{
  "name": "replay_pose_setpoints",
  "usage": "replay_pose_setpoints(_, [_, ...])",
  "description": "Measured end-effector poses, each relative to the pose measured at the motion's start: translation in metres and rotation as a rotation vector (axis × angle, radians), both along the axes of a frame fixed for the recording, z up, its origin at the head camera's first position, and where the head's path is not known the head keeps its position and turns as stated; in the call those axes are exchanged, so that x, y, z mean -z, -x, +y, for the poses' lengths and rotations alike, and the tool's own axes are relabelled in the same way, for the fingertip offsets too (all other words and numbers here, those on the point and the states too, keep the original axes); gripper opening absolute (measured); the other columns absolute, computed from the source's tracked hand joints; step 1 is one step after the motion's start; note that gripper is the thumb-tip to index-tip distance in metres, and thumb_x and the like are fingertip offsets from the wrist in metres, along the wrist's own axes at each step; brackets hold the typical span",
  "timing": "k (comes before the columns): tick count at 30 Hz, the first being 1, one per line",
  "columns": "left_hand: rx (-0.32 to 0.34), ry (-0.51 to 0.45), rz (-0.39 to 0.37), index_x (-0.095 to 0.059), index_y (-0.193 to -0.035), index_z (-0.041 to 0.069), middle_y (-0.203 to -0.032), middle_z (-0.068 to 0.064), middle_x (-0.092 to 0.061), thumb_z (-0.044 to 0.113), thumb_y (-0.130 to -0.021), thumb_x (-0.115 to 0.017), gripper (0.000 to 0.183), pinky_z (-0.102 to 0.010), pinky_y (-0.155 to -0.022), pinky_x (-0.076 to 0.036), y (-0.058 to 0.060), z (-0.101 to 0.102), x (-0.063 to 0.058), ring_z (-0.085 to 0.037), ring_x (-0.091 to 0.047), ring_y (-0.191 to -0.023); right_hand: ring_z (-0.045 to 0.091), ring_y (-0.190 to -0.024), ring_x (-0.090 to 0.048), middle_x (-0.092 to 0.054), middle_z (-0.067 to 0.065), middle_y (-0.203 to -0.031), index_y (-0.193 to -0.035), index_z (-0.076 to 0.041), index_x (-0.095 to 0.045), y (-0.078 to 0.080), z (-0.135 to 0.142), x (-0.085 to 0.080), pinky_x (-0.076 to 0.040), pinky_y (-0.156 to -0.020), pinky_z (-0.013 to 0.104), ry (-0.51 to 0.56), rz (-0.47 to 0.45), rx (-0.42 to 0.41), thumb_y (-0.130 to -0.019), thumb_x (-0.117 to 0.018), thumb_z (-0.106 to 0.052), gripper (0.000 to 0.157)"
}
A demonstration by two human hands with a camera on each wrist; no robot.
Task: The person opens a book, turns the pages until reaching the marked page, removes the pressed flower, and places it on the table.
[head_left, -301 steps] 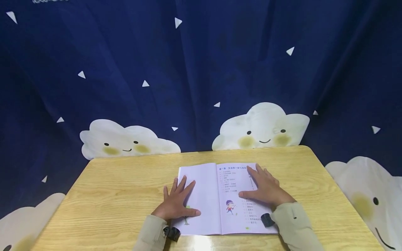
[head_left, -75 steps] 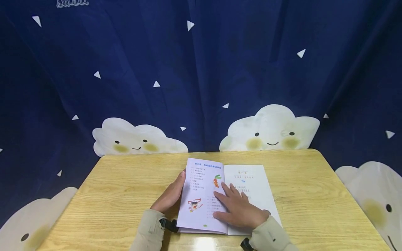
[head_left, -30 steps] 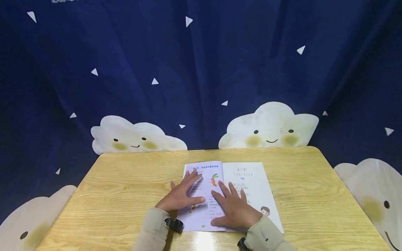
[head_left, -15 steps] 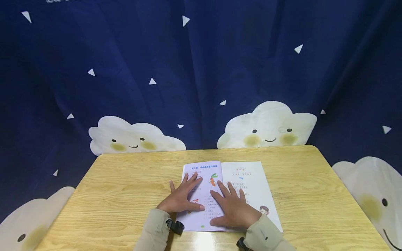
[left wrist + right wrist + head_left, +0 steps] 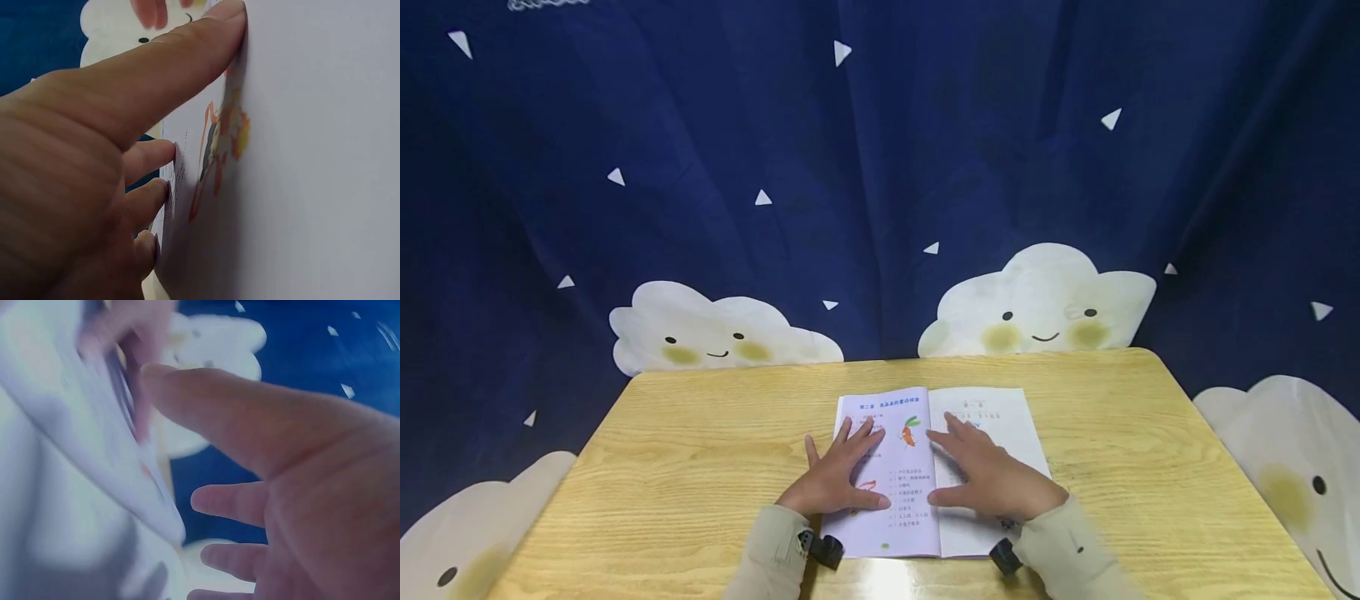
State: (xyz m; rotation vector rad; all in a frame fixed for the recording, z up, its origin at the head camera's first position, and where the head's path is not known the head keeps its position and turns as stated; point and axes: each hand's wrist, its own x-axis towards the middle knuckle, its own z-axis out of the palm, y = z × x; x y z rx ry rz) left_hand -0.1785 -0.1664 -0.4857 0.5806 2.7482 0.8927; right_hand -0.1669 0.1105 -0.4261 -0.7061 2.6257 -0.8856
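An open book [image 5: 955, 546] lies on the wooden table, its lilac left page showing a printed list and a carrot picture [image 5: 909, 433]. My left hand [image 5: 833, 477] rests spread on that page, thumb and fingertips against the paper in the left wrist view. Over the white right page [image 5: 1011, 408] is my right hand [image 5: 996, 477], its fingertips close to the spine. In the right wrist view, this hand's thumb [image 5: 206, 400] and fingers extend loosely beside the pages, pinching nothing. The right hand covers much of the right page's print.
The wooden table [image 5: 700, 467] extends to both sides of the book. Behind it hangs a dark blue curtain [image 5: 715, 125] with white triangles and smiling clouds. Each wrist wears a small black camera, the left one [image 5: 822, 548] near the book's lower left corner.
Ten seconds ago a nearly blank left page faced the list; since then a leaf was turned leftward and flattened. In the last half second my right hand shifted rightward while the left stayed.
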Motion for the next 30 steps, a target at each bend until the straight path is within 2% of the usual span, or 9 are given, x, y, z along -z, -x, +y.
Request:
replay_pose_setpoints(7, [-0.001, -0.014, 0.0, -0.034, -0.151, 0.021, -0.16, -0.002, -0.018, 0.059, -0.068, -0.078, 0.101, -0.069, -0.097, 0.026, -0.003, 0.0, 0.0, -0.034, 0.003, -0.147, 0.048, -0.142, -0.014, -0.015, 0.026, -0.157, -0.149, -0.006, -0.034, 0.03, 0.039, 0.005, -0.018, -0.109, 0.067, -0.032, 0.001, 0.124, -0.078, -0.075, -0.051, 0.093])
replay_pose_setpoints(14, [-0.01, -0.008, 0.001, -0.033, -0.151, 0.023, -0.161, 0.0, -0.017, 0.061, -0.067, -0.077, 0.102, -0.068, -0.097, 0.027, -0.002, 0.002, 0.001, -0.032, 0.004, -0.148, 0.046, -0.143, -0.008, -0.009, 0.023, -0.159, -0.152, -0.007, -0.029, 0.052, 0.064, 0.015, -0.012, -0.112, 0.064, 0.034, -0.135, 0.277, -0.076, -0.079, -0.046, 0.099])
replay_pose_setpoints(24, [-0.003, -0.019, 0.005, -0.033, -0.152, 0.023, -0.161, 0.0, -0.017, 0.059, -0.069, -0.077, 0.101, -0.069, -0.098, 0.026, -0.001, 0.001, 0.001, -0.032, 0.004, -0.148, 0.048, -0.143, -0.005, -0.002, 0.024, -0.159, -0.152, -0.008, -0.028, 0.051, 0.074, 0.017, -0.014, -0.111, 0.064, 0.065, -0.178, 0.318, -0.074, -0.081, -0.043, 0.1])
replay_pose_setpoints(30, [-0.007, -0.017, 0.01, -0.034, -0.151, 0.021, -0.16, -0.002, -0.018, 0.059, -0.069, -0.078, 0.101, -0.069, -0.097, 0.026, -0.001, 0.002, 0.0, -0.033, 0.003, -0.147, 0.05, -0.142, -0.003, -0.001, 0.025, -0.159, -0.152, -0.01, -0.029, 0.049, 0.078, 0.021, -0.01, -0.109, 0.069, 0.019, -0.133, 0.3, -0.073, -0.08, -0.049, 0.102])
